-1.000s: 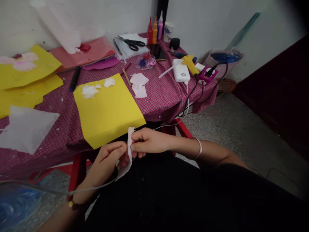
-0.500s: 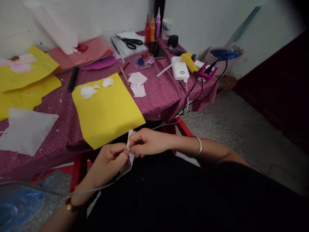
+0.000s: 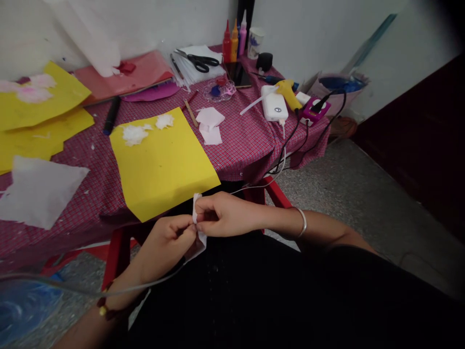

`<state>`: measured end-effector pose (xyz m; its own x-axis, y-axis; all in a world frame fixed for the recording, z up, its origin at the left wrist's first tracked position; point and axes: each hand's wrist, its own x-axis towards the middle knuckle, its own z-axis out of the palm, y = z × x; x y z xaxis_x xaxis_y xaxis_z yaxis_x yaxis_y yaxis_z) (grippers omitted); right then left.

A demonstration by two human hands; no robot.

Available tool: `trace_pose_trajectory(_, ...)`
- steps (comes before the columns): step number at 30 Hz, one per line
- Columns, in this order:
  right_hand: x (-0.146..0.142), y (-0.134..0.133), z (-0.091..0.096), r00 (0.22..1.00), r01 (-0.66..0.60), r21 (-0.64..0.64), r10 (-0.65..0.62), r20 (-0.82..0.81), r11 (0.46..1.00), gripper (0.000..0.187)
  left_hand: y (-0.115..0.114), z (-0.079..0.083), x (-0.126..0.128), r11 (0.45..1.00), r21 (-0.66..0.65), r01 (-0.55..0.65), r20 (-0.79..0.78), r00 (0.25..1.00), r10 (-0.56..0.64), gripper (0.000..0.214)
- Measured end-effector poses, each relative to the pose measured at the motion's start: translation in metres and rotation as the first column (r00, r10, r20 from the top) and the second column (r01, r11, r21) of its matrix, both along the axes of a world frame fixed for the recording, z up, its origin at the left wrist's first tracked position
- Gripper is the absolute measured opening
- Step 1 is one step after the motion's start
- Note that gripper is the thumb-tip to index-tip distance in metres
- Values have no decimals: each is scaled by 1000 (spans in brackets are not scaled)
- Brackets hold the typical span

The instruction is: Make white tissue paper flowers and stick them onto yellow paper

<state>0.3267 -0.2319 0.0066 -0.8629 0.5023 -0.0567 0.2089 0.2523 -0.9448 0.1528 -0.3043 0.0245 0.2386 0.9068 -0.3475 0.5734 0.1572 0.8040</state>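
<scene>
Both my hands pinch one small piece of white tissue paper [image 3: 198, 240] over my lap, just below the table's front edge. My left hand [image 3: 165, 245] grips its lower part with fingers closed. My right hand [image 3: 221, 215] pinches the top of the strip, thumb and fingers pressed together; a silver bangle sits on that wrist. A large yellow sheet [image 3: 163, 162] with two white tissue tufts [image 3: 134, 133] lies on the table right in front of my hands.
The table has a red checked cloth [image 3: 247, 145]. On it lie more yellow sheets [image 3: 39, 106], white tissue [image 3: 39, 189], pink paper, scissors [image 3: 199, 60], glue bottles [image 3: 234, 36], a phone, a power bank [image 3: 274, 106], a yellow glue gun [image 3: 286, 92] and cables hanging off the right edge.
The tissue strip has been gathered shorter between my fingers; my hands stay together at the table's edge, shifted only slightly.
</scene>
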Motion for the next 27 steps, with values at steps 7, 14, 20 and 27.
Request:
trace_pose_trajectory(7,-4,4,-7,999,-44,-393,33,-33,919,8,-1,-5,-4,988,-146,-47,113,992,64,26)
trace_pose_trajectory(14,-6,12,-15,989,-138,-679,69,-128,721,6,-2,-13,-10,960,-274,-63,239,962,132,25)
trace_pose_trajectory(20,-5,12,-12,987,-143,-631,67,-143,762,8,-2,-10,-7,980,-178,-93,186,974,126,32)
trace_pose_trajectory(27,-5,10,-9,997,-75,-566,40,-73,821,8,-4,-6,-2,990,-75,-120,81,989,126,29)
